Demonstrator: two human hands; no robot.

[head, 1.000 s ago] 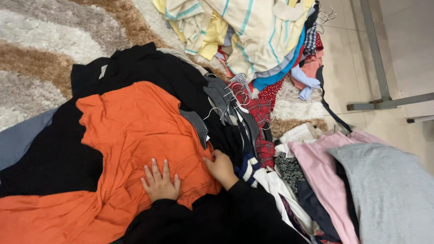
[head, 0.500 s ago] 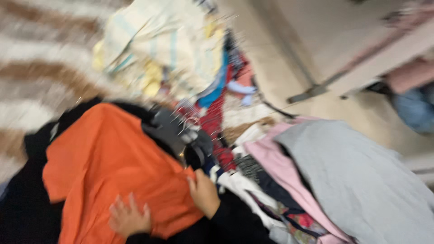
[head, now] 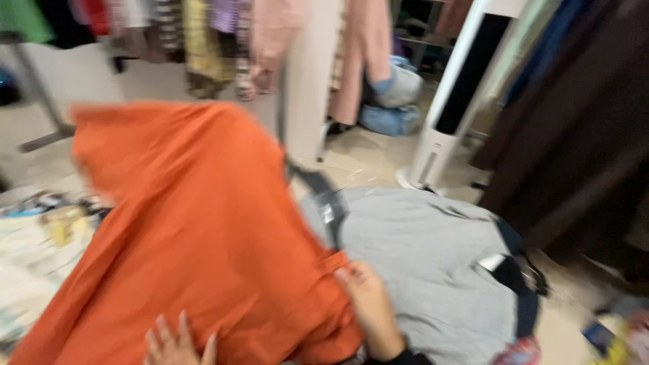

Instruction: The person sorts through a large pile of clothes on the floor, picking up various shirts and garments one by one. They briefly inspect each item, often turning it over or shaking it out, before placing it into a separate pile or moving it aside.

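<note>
On floor, centre: orange garment [head: 196, 236] now lifted and billowing, a second ago flat on the pile.
left hand [head: 174, 341]: fingers spread, flat on orange cloth.
right hand [head: 368, 304]: pinching its edge.
beside: grey garment [head: 433, 250].
view: swung up toward the clothes rack [head: 203, 40].

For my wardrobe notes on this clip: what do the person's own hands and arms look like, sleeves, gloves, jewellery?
Both hands are bare, with no gloves. The left hand shows only its fingers at the bottom edge; no ring is visible, though the frame is blurred. The right hand ends in a dark, apparently black, long sleeve at the wrist. No watch or bracelet can be made out.
</note>
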